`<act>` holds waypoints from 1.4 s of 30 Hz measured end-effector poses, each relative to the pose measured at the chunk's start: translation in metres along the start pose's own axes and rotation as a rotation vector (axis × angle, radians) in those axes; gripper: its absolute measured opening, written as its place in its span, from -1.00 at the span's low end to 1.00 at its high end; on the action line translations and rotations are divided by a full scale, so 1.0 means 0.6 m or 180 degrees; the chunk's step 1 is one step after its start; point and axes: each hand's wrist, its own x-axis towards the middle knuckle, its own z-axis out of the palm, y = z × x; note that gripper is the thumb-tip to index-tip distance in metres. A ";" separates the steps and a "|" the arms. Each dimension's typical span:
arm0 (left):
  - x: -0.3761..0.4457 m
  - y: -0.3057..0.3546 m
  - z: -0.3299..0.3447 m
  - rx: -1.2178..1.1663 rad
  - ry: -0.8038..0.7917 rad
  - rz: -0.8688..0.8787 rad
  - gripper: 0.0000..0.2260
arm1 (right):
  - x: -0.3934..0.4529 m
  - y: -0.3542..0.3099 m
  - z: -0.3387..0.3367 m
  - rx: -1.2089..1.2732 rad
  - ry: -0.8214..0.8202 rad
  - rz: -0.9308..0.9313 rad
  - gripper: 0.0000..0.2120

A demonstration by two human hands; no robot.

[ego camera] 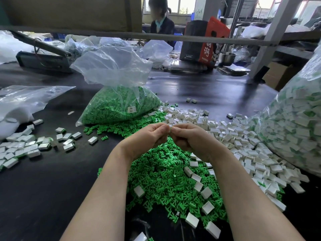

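My left hand (147, 138) and my right hand (189, 138) meet fingertip to fingertip above a heap of small green plastic clips (166, 180). Between the fingertips they pinch a small white cap (170, 126), mostly hidden by my fingers. Loose white caps (243, 145) spread to the right of my hands. To the left lies a group of white caps with green showing at their edges (26, 148).
An open clear bag of green clips (119, 105) stands behind my hands on the dark table (52, 188). A large bag of white and green pieces (298, 122) fills the right. A crumpled clear bag (20, 101) lies left. A person (161, 20) sits far back.
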 end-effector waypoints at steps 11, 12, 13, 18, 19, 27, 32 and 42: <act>0.004 0.011 0.000 0.0721 0.0484 0.0364 -0.72 | 0.002 -0.011 -0.008 0.0799 0.0478 0.0570 -0.70; 0.004 0.010 -0.002 0.0644 0.0492 0.0311 -0.71 | 0.002 -0.012 -0.009 0.0783 0.0524 0.0421 -0.72; 0.004 0.010 -0.003 0.0533 0.0463 0.0260 -0.72 | 0.001 -0.013 -0.009 0.0740 0.0566 0.0268 -0.74; -0.001 0.010 -0.001 -0.0014 0.0382 0.0182 -0.74 | 0.006 -0.011 0.001 0.0051 0.0669 -0.0186 -0.77; -0.002 0.010 -0.001 -0.0098 0.0406 0.0172 -0.74 | 0.007 -0.011 0.002 -0.0011 0.0653 -0.0208 -0.77; -0.003 0.012 0.000 -0.0064 0.0415 0.0211 -0.73 | 0.014 -0.007 0.010 -0.0252 0.0858 -0.0438 -0.76; -0.002 0.016 0.001 -0.0016 0.0414 0.0217 -0.76 | 0.014 -0.007 0.008 -0.0362 0.0864 -0.0459 -0.82; -0.004 0.022 0.003 -0.0014 0.0145 0.0163 -0.68 | 0.001 -0.009 0.006 0.0087 0.0316 -0.0048 -0.73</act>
